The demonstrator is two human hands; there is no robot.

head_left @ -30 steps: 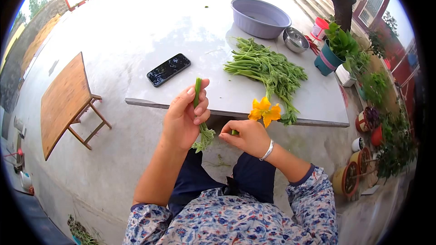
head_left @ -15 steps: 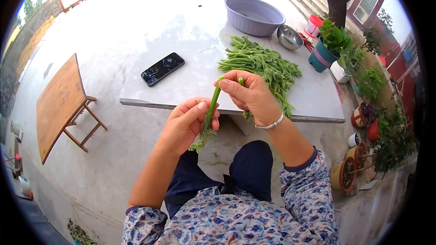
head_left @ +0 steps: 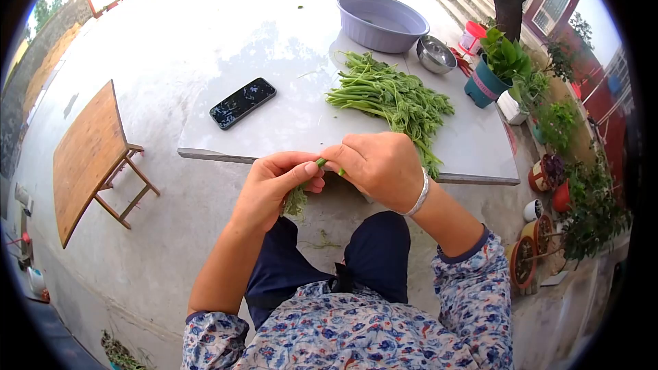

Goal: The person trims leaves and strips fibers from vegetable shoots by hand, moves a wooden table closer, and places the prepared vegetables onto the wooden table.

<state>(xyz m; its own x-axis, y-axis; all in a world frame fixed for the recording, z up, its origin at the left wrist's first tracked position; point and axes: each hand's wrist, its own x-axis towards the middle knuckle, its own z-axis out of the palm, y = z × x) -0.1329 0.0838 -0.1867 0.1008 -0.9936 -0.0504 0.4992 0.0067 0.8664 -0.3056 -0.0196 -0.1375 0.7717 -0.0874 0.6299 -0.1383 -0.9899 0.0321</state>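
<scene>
1. Precariously, the left hand point(head_left: 271, 188) and right hand point(head_left: 384, 170) pinch the slim, leafy green stem point(head_left: 295, 201) between them; hard tugging could snap it.
2. Heaped green leafy stalks point(head_left: 387, 92) near the front of the pale, smooth tabletop point(head_left: 295, 113) could fall if brushed.

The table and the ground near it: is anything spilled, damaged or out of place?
Some green scraps lie on the ground between the knees, as if dropped. Nothing on the table looks damaged or tipped over.
</scene>
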